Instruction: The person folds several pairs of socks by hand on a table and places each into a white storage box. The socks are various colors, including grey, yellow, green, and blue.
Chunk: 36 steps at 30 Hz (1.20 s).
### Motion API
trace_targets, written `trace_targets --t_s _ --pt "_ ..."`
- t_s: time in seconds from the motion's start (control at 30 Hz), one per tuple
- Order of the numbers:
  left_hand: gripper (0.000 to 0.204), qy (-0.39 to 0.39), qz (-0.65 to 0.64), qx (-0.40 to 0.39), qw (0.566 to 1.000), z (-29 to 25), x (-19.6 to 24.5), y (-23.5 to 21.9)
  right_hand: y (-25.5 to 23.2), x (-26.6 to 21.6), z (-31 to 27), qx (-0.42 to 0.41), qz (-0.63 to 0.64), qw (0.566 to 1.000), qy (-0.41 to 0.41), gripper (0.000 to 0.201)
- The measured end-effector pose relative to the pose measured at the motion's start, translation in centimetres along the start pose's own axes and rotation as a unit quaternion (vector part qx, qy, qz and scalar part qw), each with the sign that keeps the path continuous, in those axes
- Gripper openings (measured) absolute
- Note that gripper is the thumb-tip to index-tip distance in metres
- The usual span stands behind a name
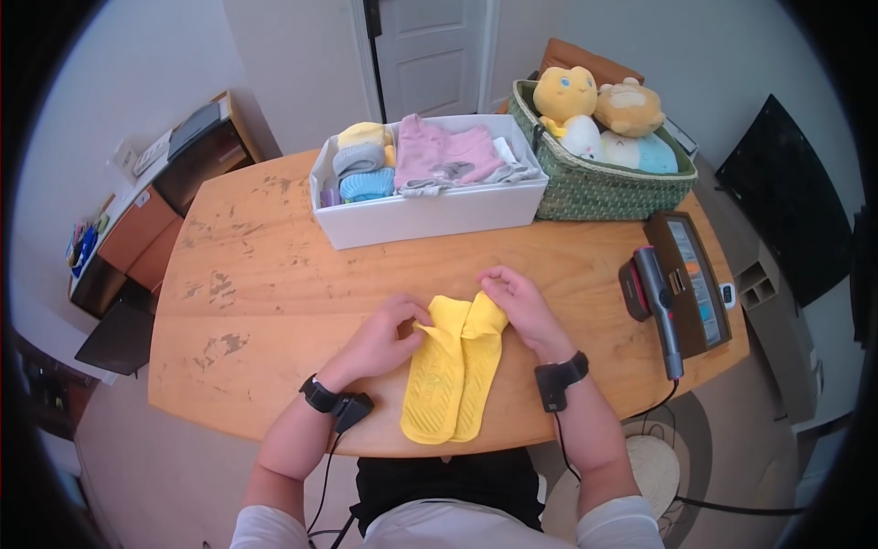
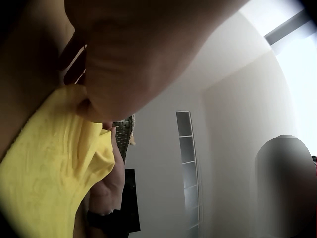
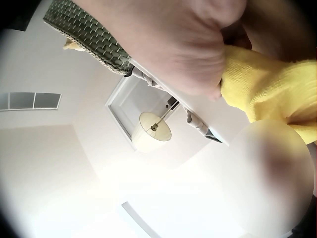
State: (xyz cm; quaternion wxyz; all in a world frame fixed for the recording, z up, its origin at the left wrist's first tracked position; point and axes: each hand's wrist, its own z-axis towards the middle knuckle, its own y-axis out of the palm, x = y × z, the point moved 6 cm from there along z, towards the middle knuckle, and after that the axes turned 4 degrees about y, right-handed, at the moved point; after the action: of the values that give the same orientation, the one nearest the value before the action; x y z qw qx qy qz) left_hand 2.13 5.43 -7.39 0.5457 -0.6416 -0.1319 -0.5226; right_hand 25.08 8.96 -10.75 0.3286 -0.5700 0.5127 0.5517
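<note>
A pair of yellow socks [image 1: 439, 380] with ridged grip patterns on the soles lies side by side on the table, toes toward the person. At the cuff end on the left, the left hand [image 1: 389, 331] pinches the edge of one sock between thumb and fingers. Opposite it, the right hand [image 1: 519, 302] holds the other sock's cuff at its upper right corner. Close up in the left wrist view, the yellow fabric [image 2: 54, 153] hangs in folds below the fingertips. The right wrist view shows the bunched cuff [image 3: 242, 79] against the hand, its fingertips partly hidden.
Behind the socks stands a white box [image 1: 439, 215] of folded clothes. A green woven basket [image 1: 613, 190] with plush toys adjoins it. On the right lie a corded handheld appliance [image 1: 657, 306] and a brown case [image 1: 700, 284] with clear compartments. The wooden table [image 1: 265, 311] has worn patches.
</note>
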Motion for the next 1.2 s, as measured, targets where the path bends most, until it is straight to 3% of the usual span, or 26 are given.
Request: trace_targets --t_s 0.1,0.17,0.2,0.33,0.4,0.53,0.6,0.63,0.67,0.7,0.73,0.8,0.83,0.9,0.93,1.03,1.07,1.2 --pt "0.017 -0.026 -0.085 0.032 0.996 0.1 -2.1 -0.5 -0.2 -0.1 0.0 0.012 0.015 1.0 -0.02 0.028" --pt "0.015 -0.041 -0.213 0.106 0.97 0.2 -3.3 -1.2 -0.1 -0.5 0.0 0.021 0.028 0.999 -0.034 0.031" --pt "0.018 -0.102 -0.234 0.105 0.961 0.0 -3.5 -1.5 -0.2 -0.8 -0.1 0.043 0.019 0.998 -0.051 0.034" --pt "0.021 -0.144 -0.215 0.102 0.961 0.1 -3.5 -1.6 -0.4 -0.5 0.1 0.094 -0.064 0.991 -0.076 0.042" --pt "0.022 -0.118 -0.081 0.089 0.986 0.2 -3.1 -1.6 -0.6 0.2 0.5 0.084 -0.089 0.989 -0.081 0.041" --pt "0.024 -0.079 -0.003 0.078 0.994 0.3 -3.2 -1.5 -1.2 0.8 0.9 0.083 -0.168 0.978 -0.096 0.036" --pt "0.024 0.066 0.027 0.159 0.985 0.3 -1.8 -2.3 -0.7 0.3 0.6 0.085 -0.136 0.982 -0.099 0.034" --pt "0.024 0.066 0.027 0.158 0.985 0.2 -1.7 -2.3 -0.6 0.1 0.5 0.086 -0.104 0.986 -0.101 0.033" --pt "0.024 -0.005 -0.125 0.149 0.981 0.1 -2.2 -2.3 -0.7 0.2 0.6 0.087 -0.103 0.986 -0.101 0.033" --pt "0.024 -0.077 -0.274 0.135 0.949 -0.2 -2.6 -2.0 -0.8 0.5 0.7 0.081 -0.085 0.988 -0.102 0.033" --pt "0.024 -0.077 -0.274 0.134 0.949 -0.3 -1.8 -2.2 -0.8 0.6 0.8 0.074 -0.068 0.99 -0.104 0.032" --pt "0.026 -0.118 -0.418 0.077 0.897 -0.5 -0.8 -1.0 -0.4 0.2 0.5 0.065 -0.062 0.991 -0.096 0.032" --pt "0.026 -0.118 -0.418 0.077 0.897 -0.6 -0.7 -0.6 -0.2 0.1 0.5 0.055 -0.057 0.993 -0.088 0.032" --pt "0.03 -0.144 -0.561 -0.007 0.816 -0.8 0.2 1.9 -0.3 0.4 0.5 0.058 -0.087 0.99 -0.092 0.032" --pt "0.034 -0.156 -0.575 -0.033 0.802 -0.8 0.8 2.8 -0.2 0.4 0.6 0.06 -0.117 0.987 -0.095 0.033" --pt "0.036 -0.171 -0.561 -0.04 0.809 -0.5 0.7 4.9 0.1 0.3 0.5 0.056 -0.103 0.989 -0.085 0.029" --pt "0.039 -0.179 -0.472 -0.029 0.863 -0.3 -1.3 5.6 0.2 0.3 0.5 0.051 -0.109 0.989 -0.084 0.029" --pt "0.043 -0.194 -0.443 0.008 0.875 0.2 -2.6 5.7 0.3 -0.9 -0.1 0.098 -0.241 0.95 -0.172 0.029"
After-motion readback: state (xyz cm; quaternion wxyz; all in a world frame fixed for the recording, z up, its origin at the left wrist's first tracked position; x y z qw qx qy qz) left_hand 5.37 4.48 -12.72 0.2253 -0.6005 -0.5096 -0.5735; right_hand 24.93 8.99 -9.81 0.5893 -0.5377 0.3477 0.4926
